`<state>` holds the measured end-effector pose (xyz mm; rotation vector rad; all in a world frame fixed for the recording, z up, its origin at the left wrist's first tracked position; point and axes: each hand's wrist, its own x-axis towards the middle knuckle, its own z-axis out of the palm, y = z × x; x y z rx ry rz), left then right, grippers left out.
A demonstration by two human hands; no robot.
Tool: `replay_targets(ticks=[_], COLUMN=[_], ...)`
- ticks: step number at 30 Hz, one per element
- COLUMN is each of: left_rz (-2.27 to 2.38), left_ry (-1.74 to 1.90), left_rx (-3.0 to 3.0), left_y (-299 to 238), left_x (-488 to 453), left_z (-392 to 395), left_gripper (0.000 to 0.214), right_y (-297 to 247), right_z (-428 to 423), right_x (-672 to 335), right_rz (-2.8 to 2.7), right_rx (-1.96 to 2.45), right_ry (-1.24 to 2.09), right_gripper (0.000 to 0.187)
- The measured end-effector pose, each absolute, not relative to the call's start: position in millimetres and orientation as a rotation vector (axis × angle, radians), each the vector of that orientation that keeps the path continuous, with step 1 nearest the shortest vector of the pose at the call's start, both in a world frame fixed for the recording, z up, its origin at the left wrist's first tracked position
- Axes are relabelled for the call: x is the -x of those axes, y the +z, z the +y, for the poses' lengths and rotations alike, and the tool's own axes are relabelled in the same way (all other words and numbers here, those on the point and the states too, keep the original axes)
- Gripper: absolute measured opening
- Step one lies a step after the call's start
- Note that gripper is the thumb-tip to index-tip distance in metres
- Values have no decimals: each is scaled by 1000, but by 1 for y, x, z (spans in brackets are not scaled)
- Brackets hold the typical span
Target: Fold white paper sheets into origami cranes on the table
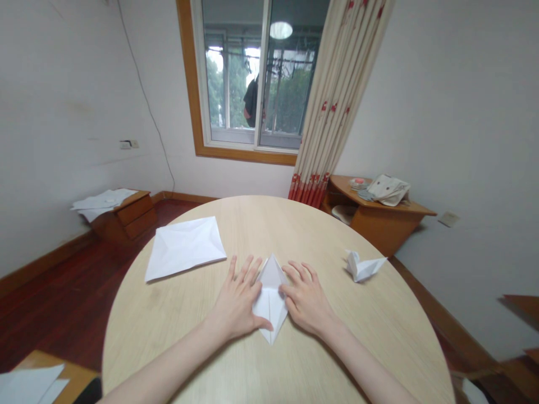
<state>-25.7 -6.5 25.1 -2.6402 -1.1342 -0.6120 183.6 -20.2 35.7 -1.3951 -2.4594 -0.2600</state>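
A white sheet of origami paper (272, 303), folded into a long diamond with a centre slit in its near half, lies on the round table in front of me. My left hand (242, 297) rests at its left edge with fingers spread, the thumb lying across the near part. On the other side, my right hand (307, 297) has its fingers bent, with the index finger and thumb at the paper's right edge. Part of that edge is hidden under the fingertips. A finished white paper crane (362, 266) stands to the right, apart from both hands.
A stack of white paper (185, 247) lies at the left on the pale round table (261, 224). Beyond the table are a low wooden cabinet (135, 216) with papers and a corner desk (374, 224) with a cloth bag (387, 189). A curtain (337, 95) hangs beside the window.
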Motion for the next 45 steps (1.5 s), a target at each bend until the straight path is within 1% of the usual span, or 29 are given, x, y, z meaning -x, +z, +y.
replay_targets(ticks=[11, 15, 19, 24, 26, 28, 32, 34, 45], left_rz=[-1147, -1141, -1132, -1108, -1089, -1069, -1030, -1015, -1026], left_ry=[-595, -595, -597, -587, -585, -580, -578, -597, -685], left_rx=[2633, 2661, 2684, 2707, 2714, 2724, 2760, 2788, 2879], left_y=[25, 26, 26, 26, 26, 26, 25, 25, 28], left_x=[26, 26, 28, 29, 31, 32, 35, 36, 35], left_z=[-7, -6, -5, -2, -1, 1, 5, 6, 4], left_gripper=[78, 78, 76, 75, 76, 76, 74, 71, 48], right_y=[36, 33, 31, 33, 33, 33, 34, 35, 40], right_z=[-19, -20, -20, -18, -17, -16, -16, -17, -18], right_x=[-183, -185, -191, -200, -202, -203, -202, -202, -201], right_rz=[-2460, -2387, -2310, -2334, -2342, -2331, -2299, -2301, -2372], right_rx=[1429, 1347, 1208, 1015, 950, 930, 947, 961, 1051], right_ry=[-202, -215, -226, -246, -266, -285, -298, -290, -256], right_gripper=[18, 19, 24, 38, 41, 38, 25, 21, 17])
